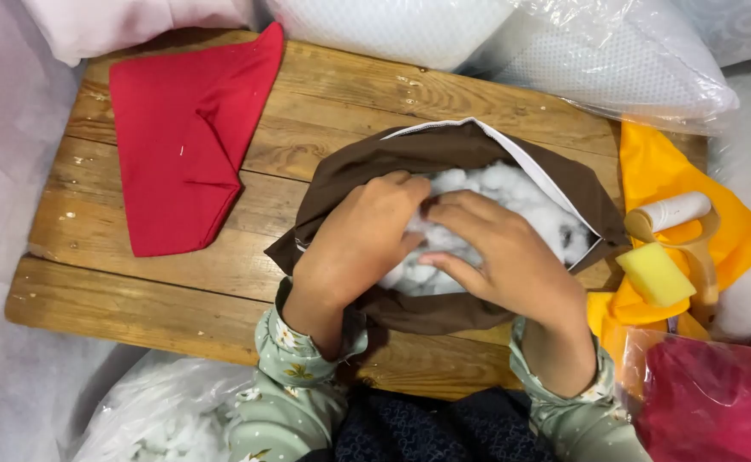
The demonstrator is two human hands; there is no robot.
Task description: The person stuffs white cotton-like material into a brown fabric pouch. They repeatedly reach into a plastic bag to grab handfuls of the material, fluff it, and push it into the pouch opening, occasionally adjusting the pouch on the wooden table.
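Note:
A brown fabric cover (375, 167) with a white zipper edge lies open on the wooden table (178, 282). White fluffy stuffing (512, 192) fills its opening. My left hand (362, 235) is pressed into the opening on the left side, fingers curled on the stuffing. My right hand (504, 252) lies over the stuffing beside it, fingers bent and touching the white fibre. Both wrists wear pale green flowered sleeves.
A red fabric cover (187, 137) lies flat at the table's left. Yellow cloth (675, 167), a yellow sponge (656, 274) and a lint roller (679, 212) sit at right. Plastic-wrapped white pillows (615, 60) line the back; a bag of stuffing (161, 411) is at lower left.

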